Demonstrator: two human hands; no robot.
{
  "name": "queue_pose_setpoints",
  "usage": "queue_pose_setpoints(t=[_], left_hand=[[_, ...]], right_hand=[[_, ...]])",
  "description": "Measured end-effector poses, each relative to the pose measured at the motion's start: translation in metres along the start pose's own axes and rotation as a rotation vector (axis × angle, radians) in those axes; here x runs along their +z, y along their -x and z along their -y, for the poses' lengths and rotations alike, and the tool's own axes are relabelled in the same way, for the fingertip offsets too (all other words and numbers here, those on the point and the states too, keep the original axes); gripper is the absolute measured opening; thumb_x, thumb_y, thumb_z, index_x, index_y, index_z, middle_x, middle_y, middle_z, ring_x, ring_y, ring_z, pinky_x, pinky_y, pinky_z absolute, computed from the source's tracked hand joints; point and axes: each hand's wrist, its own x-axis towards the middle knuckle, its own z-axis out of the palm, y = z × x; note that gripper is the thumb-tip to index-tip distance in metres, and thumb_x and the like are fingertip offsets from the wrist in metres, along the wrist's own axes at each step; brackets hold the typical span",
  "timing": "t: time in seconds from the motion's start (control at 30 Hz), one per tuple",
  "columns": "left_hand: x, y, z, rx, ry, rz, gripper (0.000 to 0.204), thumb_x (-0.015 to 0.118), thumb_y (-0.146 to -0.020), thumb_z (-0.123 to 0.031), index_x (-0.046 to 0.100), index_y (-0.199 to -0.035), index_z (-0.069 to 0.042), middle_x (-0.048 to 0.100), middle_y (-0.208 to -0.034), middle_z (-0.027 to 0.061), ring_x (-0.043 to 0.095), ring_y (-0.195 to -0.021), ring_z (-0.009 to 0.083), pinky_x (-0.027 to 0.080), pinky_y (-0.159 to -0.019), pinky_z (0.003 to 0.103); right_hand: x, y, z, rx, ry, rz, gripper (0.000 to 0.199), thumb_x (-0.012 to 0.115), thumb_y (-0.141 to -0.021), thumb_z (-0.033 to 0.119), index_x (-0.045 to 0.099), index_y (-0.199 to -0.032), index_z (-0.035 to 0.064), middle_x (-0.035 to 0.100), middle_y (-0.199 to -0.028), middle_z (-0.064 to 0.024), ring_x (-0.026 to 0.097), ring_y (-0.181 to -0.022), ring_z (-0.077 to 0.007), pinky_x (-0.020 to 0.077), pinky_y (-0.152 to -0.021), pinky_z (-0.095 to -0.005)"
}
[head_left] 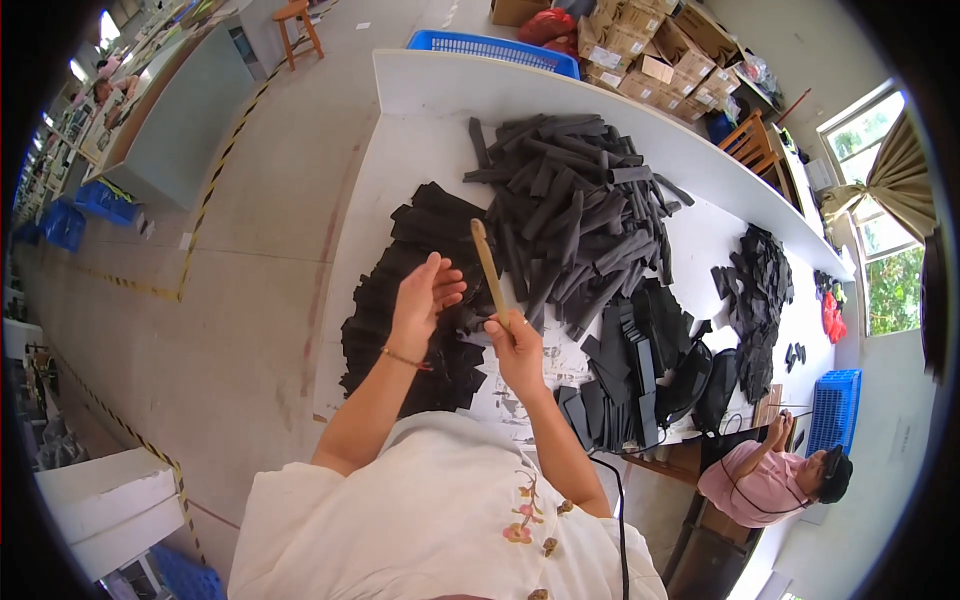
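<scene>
A flat, light wooden stick with a rounded tip points up and away from my right hand, which is closed around its lower end. Just to the left, my left hand is raised with fingers stretched and loosely apart, holding nothing. Beneath my hands lies a spread of flat black fabric pieces on the white table. Beyond the stick rises a big heap of black tube-like fabric strips.
Right of my hands are black stacked pieces and black pouches, with another black pile farther along. A low white partition borders the table's far side. A person in pink works at the right, near a blue crate.
</scene>
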Motion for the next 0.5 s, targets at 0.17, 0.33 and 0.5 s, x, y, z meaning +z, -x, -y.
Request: queue_pose_setpoints(t=[0.17,0.33,0.5], left_hand=[[0.028,0.032,-0.028,-0.023,-0.453,0.831,0.044,0.066,-0.088,-0.022,0.053,-0.124,-0.001,0.063,-0.105,0.0079,0.06,-0.089,0.0124,0.05,-0.076,0.025],[0.048,0.05,0.022,-0.056,-0.522,0.722,0.029,0.046,-0.099,-0.025,0.052,-0.083,-0.002,0.054,-0.071,0.001,0.057,-0.061,0.0114,0.051,-0.063,0.027],[0.021,0.092,0.077,-0.269,-0.544,0.812,0.03,0.04,-0.1,-0.023,0.059,-0.093,-0.001,0.06,-0.086,0.0061,0.06,-0.081,0.012,0.05,-0.065,0.025]], right_hand=[[-0.023,-0.024,0.023,-0.168,0.194,0.116,0.009,0.065,-0.086,0.007,0.062,-0.081,0.0004,0.053,-0.072,-0.0073,0.048,-0.058,-0.0168,0.0366,-0.052,-0.027],[-0.043,-0.06,0.033,-0.356,0.28,-0.26,0.007,0.063,-0.085,0.004,0.06,-0.081,-0.0002,0.051,-0.07,-0.0056,0.046,-0.057,-0.0148,0.0376,-0.053,-0.0272],[-0.093,-0.112,0.06,-0.268,0.182,-0.811,0.025,0.05,-0.099,0.021,0.051,-0.084,0.001,0.043,-0.067,0.0024,0.04,-0.06,-0.0069,0.034,-0.054,-0.0226]])
